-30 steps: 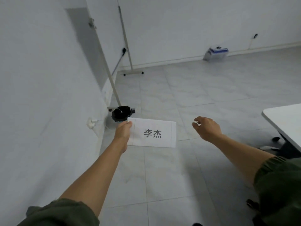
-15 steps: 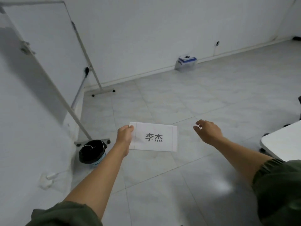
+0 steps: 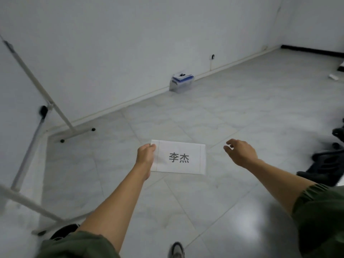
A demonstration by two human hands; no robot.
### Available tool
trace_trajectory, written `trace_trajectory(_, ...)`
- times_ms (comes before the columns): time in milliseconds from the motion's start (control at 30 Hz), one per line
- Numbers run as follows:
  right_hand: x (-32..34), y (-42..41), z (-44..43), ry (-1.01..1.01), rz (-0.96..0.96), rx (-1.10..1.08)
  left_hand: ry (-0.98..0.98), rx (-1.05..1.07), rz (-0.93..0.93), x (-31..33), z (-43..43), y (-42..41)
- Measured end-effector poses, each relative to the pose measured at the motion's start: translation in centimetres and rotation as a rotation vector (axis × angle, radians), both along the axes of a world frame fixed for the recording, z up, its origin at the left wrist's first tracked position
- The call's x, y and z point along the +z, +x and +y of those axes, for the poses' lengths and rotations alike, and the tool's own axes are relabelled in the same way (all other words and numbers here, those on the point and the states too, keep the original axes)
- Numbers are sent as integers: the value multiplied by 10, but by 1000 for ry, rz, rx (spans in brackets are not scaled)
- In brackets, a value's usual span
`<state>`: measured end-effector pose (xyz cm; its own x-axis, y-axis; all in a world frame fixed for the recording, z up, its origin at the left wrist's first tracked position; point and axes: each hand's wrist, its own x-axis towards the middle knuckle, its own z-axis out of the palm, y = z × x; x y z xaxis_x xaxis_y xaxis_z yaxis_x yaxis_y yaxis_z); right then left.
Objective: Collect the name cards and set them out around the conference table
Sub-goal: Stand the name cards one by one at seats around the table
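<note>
name card point(image 3: 183, 148): white, held out in mid-air in front of the body, above the pale tiled floor point(image 3: 242, 112). it is gripped at its left edge only, by the left hand point(image 3: 146, 154), with thumb and fingers pinched on that edge; the rest of the card is unsupported. the printed face is turned toward the camera, with two dark characters at the middle and thin ruled lines near both short sides. the right hand point(image 3: 240, 152) is held out to the right of the card, apart from it; nothing is held, and the fingers are loosely curled and relaxed, back of the hand up. both forearms are bare, and olive-green sleeves point(image 3: 320, 211) are seen at the lower corners. to the left, the metal frame of a whiteboard stand point(image 3: 37, 86) is noted, its foot bar resting on the floor close to the wall point(image 3: 149, 43). a small box point(image 3: 181, 83) with blue and white contents is set on the floor against the far wall, well beyond the card. a wall socket point(image 3: 212, 56) is seen above the skirting, a cable running down from it. at the right edge a black chair base point(image 3: 329, 162) is partly in view, blurred. a dark round bin point(image 3: 63, 231) is mostly hidden behind the left arm at lower left. the toe of a shoe point(image 3: 176, 249) is seen at the bottom edge.
</note>
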<state>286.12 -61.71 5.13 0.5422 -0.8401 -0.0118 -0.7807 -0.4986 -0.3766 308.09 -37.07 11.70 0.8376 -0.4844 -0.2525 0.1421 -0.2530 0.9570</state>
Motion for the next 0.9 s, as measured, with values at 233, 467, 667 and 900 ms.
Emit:
trace_trajectory(233, 12, 61, -101, 3, -48, -179, 56, -190, -17, 11, -162, 108)
trace_trajectory(467, 1, 48, -212, 25, 4, -367, 84, -400, 34, -11, -330, 131)
trace_trajectory(667, -21, 37, -347, 52, 13, -474, 98, -490, 36, -31, -488, 133)
trace_trajectory(900, -6, 41, -509, 71, 35, -523, 101, -538, 21, -19, -665, 147)
